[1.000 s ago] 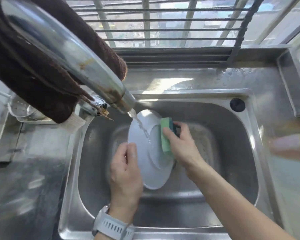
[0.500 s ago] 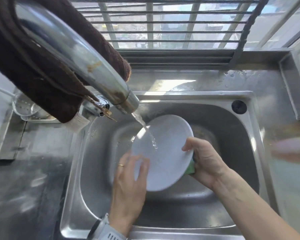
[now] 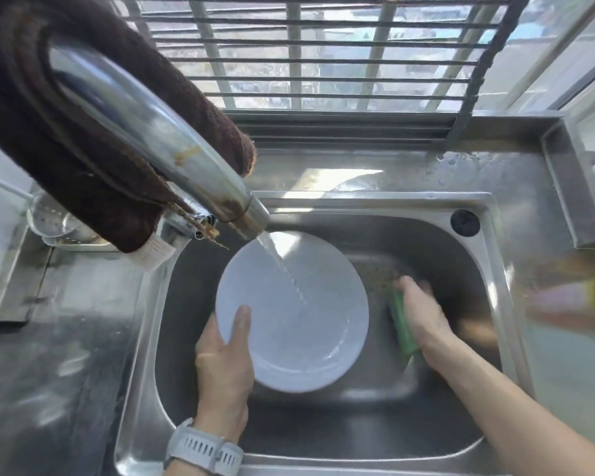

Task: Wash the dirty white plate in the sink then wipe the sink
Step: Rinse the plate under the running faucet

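The white plate [image 3: 291, 312] is held over the steel sink [image 3: 426, 400], its hollow side facing up toward the camera. The left hand [image 3: 224, 367] grips it at the lower left rim: the thumb [image 3: 240, 326] lies flat on the inner face of the plate, and the other fingers are hidden behind the plate, so the rim sits clamped between thumb and fingers. A white watch [image 3: 203, 451] is on that wrist.

Water [image 3: 282, 266] runs from the tap [image 3: 172, 156] and lands on the inside of the plate, a little right of its middle. A brown cloth [image 3: 83, 187] hangs over the tap.

The right hand [image 3: 423, 314] is just beside the right edge of the plate, apart from it. It is blurred; its fingers are curled round a green sponge [image 3: 402, 326], which sticks out below the palm toward the plate. Behind that hand, brownish specks [image 3: 380, 274] lie on the sink floor. A black round cap [image 3: 465, 222] sits at the far right corner of the sink. The steel table [image 3: 62, 355] spreads to the left.
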